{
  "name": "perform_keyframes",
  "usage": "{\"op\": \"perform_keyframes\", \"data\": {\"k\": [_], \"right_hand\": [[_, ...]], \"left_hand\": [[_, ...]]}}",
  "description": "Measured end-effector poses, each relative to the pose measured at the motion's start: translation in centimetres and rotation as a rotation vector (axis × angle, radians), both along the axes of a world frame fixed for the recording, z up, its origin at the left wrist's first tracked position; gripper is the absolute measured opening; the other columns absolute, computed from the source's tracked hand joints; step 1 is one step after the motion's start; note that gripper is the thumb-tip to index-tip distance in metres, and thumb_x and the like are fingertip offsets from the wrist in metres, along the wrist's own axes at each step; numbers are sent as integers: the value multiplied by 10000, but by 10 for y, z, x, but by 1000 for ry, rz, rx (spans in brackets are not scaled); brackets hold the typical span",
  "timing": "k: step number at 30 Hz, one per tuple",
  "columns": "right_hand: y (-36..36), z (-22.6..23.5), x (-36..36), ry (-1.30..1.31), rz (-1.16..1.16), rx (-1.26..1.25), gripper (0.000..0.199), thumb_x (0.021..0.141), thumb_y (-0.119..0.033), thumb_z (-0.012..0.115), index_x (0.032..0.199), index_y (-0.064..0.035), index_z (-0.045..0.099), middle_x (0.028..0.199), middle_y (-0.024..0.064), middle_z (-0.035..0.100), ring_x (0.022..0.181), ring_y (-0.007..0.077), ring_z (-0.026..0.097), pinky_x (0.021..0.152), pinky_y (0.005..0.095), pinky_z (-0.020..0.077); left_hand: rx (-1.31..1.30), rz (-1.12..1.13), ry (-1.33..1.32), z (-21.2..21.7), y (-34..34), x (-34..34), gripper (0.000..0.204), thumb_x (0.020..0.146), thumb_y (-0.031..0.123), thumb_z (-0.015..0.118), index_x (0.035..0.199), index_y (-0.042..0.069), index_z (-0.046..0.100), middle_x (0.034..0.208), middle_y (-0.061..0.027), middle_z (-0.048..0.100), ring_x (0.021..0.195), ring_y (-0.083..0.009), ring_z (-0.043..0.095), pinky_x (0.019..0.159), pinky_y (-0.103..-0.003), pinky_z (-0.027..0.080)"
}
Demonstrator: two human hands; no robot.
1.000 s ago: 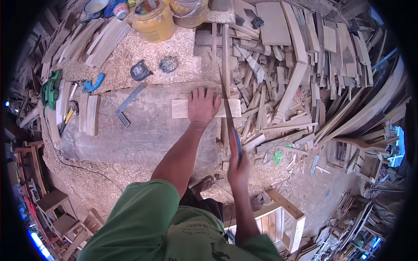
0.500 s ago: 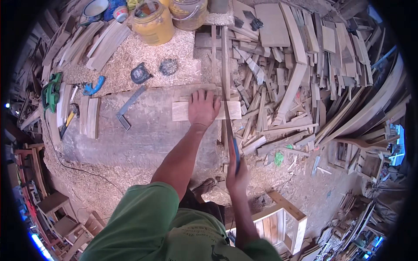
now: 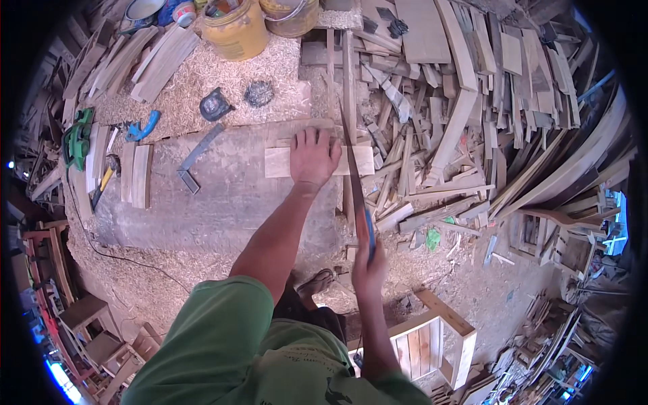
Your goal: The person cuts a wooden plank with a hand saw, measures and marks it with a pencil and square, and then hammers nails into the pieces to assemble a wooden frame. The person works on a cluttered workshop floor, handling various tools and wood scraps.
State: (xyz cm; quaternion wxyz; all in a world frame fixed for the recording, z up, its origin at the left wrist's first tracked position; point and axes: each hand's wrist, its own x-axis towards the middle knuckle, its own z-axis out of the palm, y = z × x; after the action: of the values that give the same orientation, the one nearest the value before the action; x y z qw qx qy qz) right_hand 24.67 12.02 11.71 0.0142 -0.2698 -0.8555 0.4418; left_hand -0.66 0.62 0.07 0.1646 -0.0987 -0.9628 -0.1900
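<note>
A short pale board (image 3: 277, 164) lies across the right part of the wooden work surface, its right end sticking out past the edge. My left hand (image 3: 313, 156) is spread flat on top of it, pressing it down. My right hand (image 3: 370, 266) grips the blue-and-orange handle of a handsaw (image 3: 352, 162). The saw's long dark blade crosses the board just right of my left hand and points away from me. Whether the teeth are inside a cut cannot be made out. Another thin strip of wood shows along the board's far edge.
On the left are a metal square (image 3: 196, 162), a yellow-handled hammer (image 3: 106, 181), a blue-handled saw (image 3: 143, 127) and a green power tool (image 3: 77, 140). Yellow buckets (image 3: 235, 34) stand at the back. Offcuts (image 3: 432, 135) pile up on the right; a wooden frame (image 3: 466, 358) sits near my right arm.
My right hand and the saw have shifted slightly forward, and the blade leans a little more to the left at its tip. My left hand stays on the board.
</note>
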Motion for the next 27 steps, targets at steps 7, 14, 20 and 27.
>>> {"op": "perform_keyframes", "data": {"k": [7,14,20,27], "right_hand": [[7,-2,23,-29,13,-60,299,1121,-268,632,1162,22,692,756,242,683,660,414,729,598,514,521],[-6,28,42,-76,-28,-35,311,1117,-254,633,1288,-1,692,782,236,706,687,411,755,616,499,547],[4,-40,-77,259,77,-87,371,1140,-360,605,1062,0,652,746,270,672,700,509,700,610,571,500],[-8,37,106,-29,-10,-37,358,1095,-223,642,1338,33,698,780,229,712,660,365,758,626,461,577]], "left_hand": [[3,-3,122,0,4,0,358,1011,420,684,1078,70,724,1137,-176,648,1099,-386,603,983,-536,499],[-10,-4,110,1,2,0,368,1013,421,684,1089,64,725,1140,-177,657,1108,-384,605,990,-540,498],[-5,-13,-8,4,1,3,380,1023,428,671,1109,61,721,1159,-186,647,1121,-388,601,991,-539,486],[11,-10,86,0,2,1,348,1011,408,679,1103,74,718,1163,-176,641,1124,-379,596,1005,-532,481]]}}
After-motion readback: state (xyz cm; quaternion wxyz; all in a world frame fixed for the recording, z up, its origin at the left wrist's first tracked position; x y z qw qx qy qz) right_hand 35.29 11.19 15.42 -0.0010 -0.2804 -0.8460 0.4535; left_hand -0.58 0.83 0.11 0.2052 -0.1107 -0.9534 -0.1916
